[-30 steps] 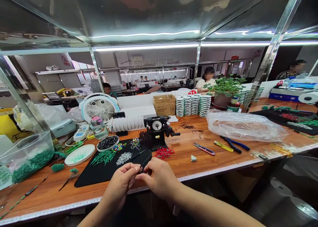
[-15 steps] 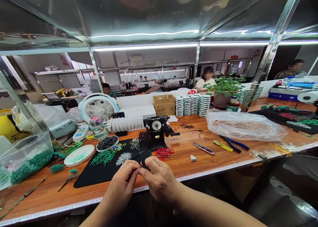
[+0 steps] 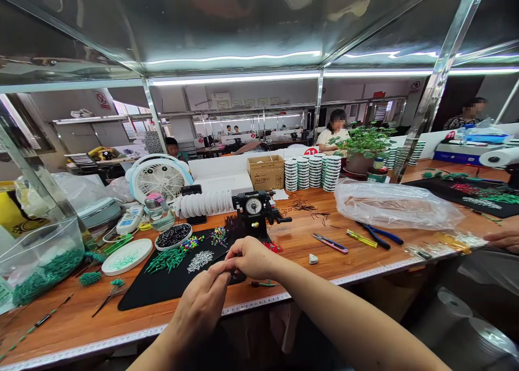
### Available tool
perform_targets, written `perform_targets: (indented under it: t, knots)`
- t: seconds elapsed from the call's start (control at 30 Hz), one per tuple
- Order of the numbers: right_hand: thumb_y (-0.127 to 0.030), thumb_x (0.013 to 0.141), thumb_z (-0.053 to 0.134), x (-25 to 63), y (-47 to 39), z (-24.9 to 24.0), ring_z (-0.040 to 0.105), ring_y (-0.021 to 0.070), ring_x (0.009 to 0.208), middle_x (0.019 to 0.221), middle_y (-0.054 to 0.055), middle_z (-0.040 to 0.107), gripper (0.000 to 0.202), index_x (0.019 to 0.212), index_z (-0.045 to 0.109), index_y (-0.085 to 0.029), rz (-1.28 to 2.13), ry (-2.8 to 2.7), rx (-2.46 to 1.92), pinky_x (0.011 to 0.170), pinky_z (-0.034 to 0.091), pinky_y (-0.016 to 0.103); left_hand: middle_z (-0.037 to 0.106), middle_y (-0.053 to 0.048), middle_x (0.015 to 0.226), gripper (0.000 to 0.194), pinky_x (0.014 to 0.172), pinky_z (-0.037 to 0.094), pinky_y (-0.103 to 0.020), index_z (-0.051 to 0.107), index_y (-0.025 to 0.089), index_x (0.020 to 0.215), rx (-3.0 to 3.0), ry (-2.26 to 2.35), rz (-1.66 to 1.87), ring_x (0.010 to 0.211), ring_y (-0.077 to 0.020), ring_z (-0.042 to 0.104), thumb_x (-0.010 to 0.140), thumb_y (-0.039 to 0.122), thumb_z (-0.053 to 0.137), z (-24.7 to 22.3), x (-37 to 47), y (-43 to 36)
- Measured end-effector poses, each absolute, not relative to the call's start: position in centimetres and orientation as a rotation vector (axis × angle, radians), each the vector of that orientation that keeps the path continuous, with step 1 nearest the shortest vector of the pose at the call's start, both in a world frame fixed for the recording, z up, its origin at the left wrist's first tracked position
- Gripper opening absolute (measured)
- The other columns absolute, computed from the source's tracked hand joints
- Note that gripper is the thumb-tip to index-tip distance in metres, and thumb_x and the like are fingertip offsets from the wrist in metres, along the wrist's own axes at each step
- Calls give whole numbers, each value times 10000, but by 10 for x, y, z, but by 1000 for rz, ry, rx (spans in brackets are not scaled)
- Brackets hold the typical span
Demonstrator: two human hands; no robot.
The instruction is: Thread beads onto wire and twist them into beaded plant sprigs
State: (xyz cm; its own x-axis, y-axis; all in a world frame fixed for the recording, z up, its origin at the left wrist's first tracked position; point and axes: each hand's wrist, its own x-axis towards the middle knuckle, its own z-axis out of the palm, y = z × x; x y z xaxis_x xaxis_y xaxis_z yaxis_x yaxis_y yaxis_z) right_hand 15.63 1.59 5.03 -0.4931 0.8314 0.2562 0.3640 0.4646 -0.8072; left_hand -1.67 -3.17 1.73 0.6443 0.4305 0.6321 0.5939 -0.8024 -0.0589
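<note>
My left hand (image 3: 203, 298) and my right hand (image 3: 252, 258) meet over the front edge of a black mat (image 3: 150, 292), fingers pinched together. What they pinch is too small to make out. Under my right hand a thin green and black piece (image 3: 263, 284) shows near the table edge. On the mat lie white pieces (image 3: 200, 261), green pieces (image 3: 168, 260) and coloured beads (image 3: 191, 243). Behind my right hand stands a black machine with a dial (image 3: 254, 214), with red pieces (image 3: 272, 246) at its foot.
A round white dish (image 3: 127, 256) and a bowl of black pieces (image 3: 174, 236) are on the left. To the right lie a cutter (image 3: 330, 243), a yellow tool (image 3: 362, 238), blue pliers (image 3: 379, 234) and a plastic bag (image 3: 397, 203). Another person's hand (image 3: 503, 237) shows at the far right.
My right hand has moved up and now covers part of the red pieces. The green and black piece has come into view below it. Another person's hand has appeared at the right edge.
</note>
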Motion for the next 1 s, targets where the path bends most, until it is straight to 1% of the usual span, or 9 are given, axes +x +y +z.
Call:
perform_targets:
  t: [0.13, 0.23, 0.33, 0.4, 0.53, 0.7, 0.83, 0.9, 1.0]
  knots:
    - [-44, 742, 597, 159, 6, 51, 568, 117, 619, 666, 1, 605, 137, 690, 680, -140, 830, -2011, -987, 572, 428, 204, 612, -79, 1016, 181, 830, 440, -284, 580, 177, 944, -2813, -1047, -1112, 942, -188, 569, 863, 74, 455, 24, -11, -38]
    - [-111, 805, 580, 163, -15, 48, 553, 132, 783, 913, 53, 588, 131, 899, 664, -146, 628, -1863, -974, 711, 425, 235, 610, -39, 799, 115, 665, 431, -250, 605, 175, 759, -2912, -1754, -1610, 736, -161, 549, 838, 235, 547, 31, -4, -42]
    - [-230, 833, 598, 163, -35, 37, 543, 138, 722, 782, 29, 582, 102, 786, 659, -162, 482, -1744, -1026, 663, 400, 244, 450, 46, 518, 202, 437, 276, -209, 609, 161, 693, -2674, -2381, -2190, 462, -92, 350, 749, 352, 640, 34, 0, -43]
    - [-313, 795, 658, 159, -44, 27, 548, 147, 681, 697, 15, 591, 181, 684, 660, -170, 543, -1731, -1106, 625, 386, 250, 353, 80, 469, 226, 415, 204, -201, 579, 160, 661, -2584, -2480, -2349, 425, -71, 227, 727, 366, 642, 34, 3, -44]
    - [-254, 769, 689, 148, -50, 11, 584, 136, 669, 714, 7, 650, 73, 748, 699, -185, 833, -1677, -1106, 619, 401, 229, 384, 68, 520, 239, 464, 281, -204, 482, 176, 588, -2591, -2442, -2448, 455, -72, 251, 712, 327, 620, 33, 9, -47]
    - [-118, 805, 581, 150, -51, 9, 528, 149, 664, 702, 26, 575, 129, 691, 628, -156, 356, -1869, -1041, 602, 392, 249, 448, 46, 576, 182, 485, 310, -219, 548, 171, 636, -2726, -2295, -2299, 476, -83, 311, 728, 308, 623, 39, 6, -45]
    - [-62, 795, 465, 158, -52, 13, 493, 206, 755, 820, 87, 556, 170, 802, 613, -145, -112, -2072, -900, 656, 425, 310, 561, -26, 781, 126, 676, 398, -270, 574, 190, 714, -2981, -1712, -1506, 731, -164, 496, 825, 240, 545, 49, -4, -43]
    - [-40, 794, 427, 160, -51, 16, 500, 209, 820, 901, 101, 547, 233, 903, 606, -142, -101, -2088, -853, 704, 448, 307, 572, -48, 873, 160, 727, 410, -293, 589, 204, 813, -2969, -1419, -1131, 796, -180, 519, 878, 199, 442, 52, -9, -42]
    - [-47, 836, 383, 161, -47, 20, 521, 177, 822, 894, 78, 532, 248, 908, 591, -161, 120, -1997, -854, 717, 468, 274, 588, -63, 885, 243, 719, 418, -298, 621, 207, 888, -2942, -1253, -922, 790, -184, 535, 891, 163, 382, 53, -13, -38]
